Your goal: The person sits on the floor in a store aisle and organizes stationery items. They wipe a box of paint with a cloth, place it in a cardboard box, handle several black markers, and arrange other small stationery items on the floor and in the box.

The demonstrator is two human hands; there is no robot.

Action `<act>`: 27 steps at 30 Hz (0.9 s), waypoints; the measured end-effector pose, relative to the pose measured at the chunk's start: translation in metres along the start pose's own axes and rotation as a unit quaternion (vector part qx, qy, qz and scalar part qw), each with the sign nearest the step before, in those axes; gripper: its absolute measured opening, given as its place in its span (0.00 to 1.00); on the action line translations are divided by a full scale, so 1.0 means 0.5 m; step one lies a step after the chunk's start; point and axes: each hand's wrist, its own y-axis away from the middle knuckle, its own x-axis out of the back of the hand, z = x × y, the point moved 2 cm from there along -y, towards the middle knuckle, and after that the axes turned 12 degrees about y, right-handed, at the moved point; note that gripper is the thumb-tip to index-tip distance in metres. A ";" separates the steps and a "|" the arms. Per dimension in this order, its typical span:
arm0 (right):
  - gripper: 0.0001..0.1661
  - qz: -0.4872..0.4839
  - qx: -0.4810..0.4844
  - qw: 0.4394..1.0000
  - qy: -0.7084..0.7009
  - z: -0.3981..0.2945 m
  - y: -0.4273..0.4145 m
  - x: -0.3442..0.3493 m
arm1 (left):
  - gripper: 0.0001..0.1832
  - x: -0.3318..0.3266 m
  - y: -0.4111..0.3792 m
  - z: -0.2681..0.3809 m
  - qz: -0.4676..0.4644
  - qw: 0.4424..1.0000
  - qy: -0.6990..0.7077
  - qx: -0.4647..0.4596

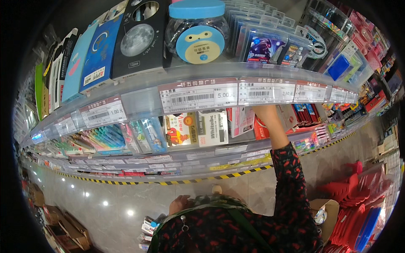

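Observation:
My right hand [265,112] reaches into the lower shelf, beneath the upper shelf's edge. Its fingers are hidden behind the price labels, so what they touch does not show. Nearest to it are a red carton [262,130] and a pink-and-white box [242,121]. Left of these stand a white box [214,128] and a yellow-and-white box [181,129]. Low by my waist hangs my left hand [179,204], its fingers partly curled and partly out of sight. Below it, several small packaged items [147,228] show beside my body.
The upper shelf edge [142,107] carries price labels and juts out over my right forearm. A clear jar with a blue lid [196,9] and hanging card packs [265,47] stand on it. Red plastic stools [345,186] and a cardboard box [329,208] are at right.

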 end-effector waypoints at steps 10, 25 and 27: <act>0.14 0.043 0.010 0.998 0.051 -0.019 -0.011 0.004 | 0.14 -0.008 0.031 -0.030 0.020 1.000 0.002 0.014; 0.14 -0.058 -0.062 0.990 -0.111 -0.024 0.014 0.044 | 0.14 -0.002 0.023 -0.022 -0.004 0.999 0.035 -0.001; 0.15 -0.075 -0.079 0.992 -0.067 -0.025 0.025 0.080 | 0.15 -0.001 0.026 -0.022 -0.001 0.999 0.034 0.004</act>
